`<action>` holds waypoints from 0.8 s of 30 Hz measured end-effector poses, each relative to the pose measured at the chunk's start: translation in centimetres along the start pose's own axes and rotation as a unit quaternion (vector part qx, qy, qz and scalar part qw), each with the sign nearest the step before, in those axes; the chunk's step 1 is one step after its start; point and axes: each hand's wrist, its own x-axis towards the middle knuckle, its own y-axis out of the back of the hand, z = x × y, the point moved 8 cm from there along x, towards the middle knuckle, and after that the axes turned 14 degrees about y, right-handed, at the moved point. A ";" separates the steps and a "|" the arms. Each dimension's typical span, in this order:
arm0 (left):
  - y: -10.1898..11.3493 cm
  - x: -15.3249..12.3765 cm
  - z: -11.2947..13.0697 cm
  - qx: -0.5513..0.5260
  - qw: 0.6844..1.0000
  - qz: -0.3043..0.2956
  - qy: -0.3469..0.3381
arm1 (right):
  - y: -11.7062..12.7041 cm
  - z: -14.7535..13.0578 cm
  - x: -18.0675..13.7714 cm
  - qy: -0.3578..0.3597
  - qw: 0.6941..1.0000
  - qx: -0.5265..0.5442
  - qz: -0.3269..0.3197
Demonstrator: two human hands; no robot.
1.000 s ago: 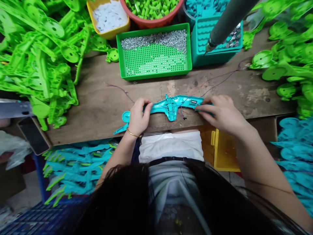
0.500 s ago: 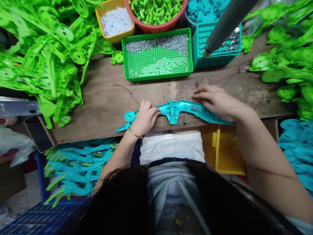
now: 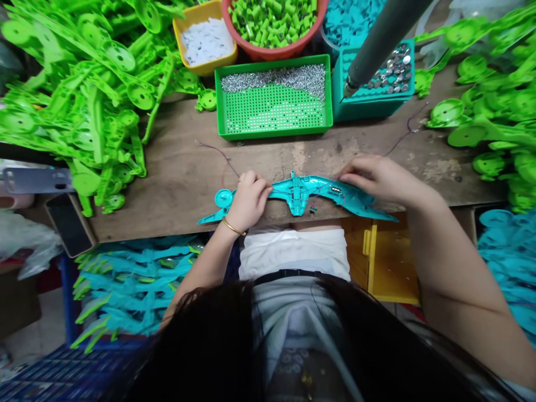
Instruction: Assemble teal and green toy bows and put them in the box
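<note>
A curved blue plastic shell half lies across the wooden bench's front edge, its inner side up, with thin wires and a small metallic part in it. My left hand, with a gold bangle at the wrist, is closed over the shell's left arm. A dark wire runs out past its fingers. Above the shell's right arm, my right hand pinches a thin wire, whose loose end trails up to the right. A tiny circuit board hangs on wires by the shell's middle.
Behind the shell stand a green tray of screws, a teal basket with round metal pieces, a red bowl and a yellow bin. A grey screwdriver hangs overhead. Green shells pile at both sides.
My right hand has moved slightly down and right, its fingertips closing together on the wire by the shell. The wire's loose end has shifted. My left hand stays on the shell.
</note>
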 end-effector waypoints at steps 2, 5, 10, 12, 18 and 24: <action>-0.2 0.0 0.1 0.002 1.000 -0.003 -0.007 | 1.5 0.7 -0.6 -0.052 0.997 0.026 0.059; -0.4 -0.1 0.1 0.010 1.000 -0.008 -0.008 | 4.0 1.2 -1.6 -0.085 0.987 0.049 0.126; -0.4 0.1 0.0 -0.005 1.000 -0.018 -0.009 | 5.9 3.1 -2.9 -0.130 0.984 0.026 0.116; -0.4 0.5 0.0 -0.032 0.999 -0.021 -0.003 | 5.7 4.8 -3.4 -0.172 0.978 0.029 0.118; 1.2 -0.8 1.2 -0.005 0.998 0.058 -0.004 | 5.1 4.8 -2.9 -0.154 0.966 -0.174 0.111; 5.0 -7.7 -2.3 0.066 0.975 0.201 0.072 | 3.2 -6.3 4.5 -0.040 0.974 -0.086 0.205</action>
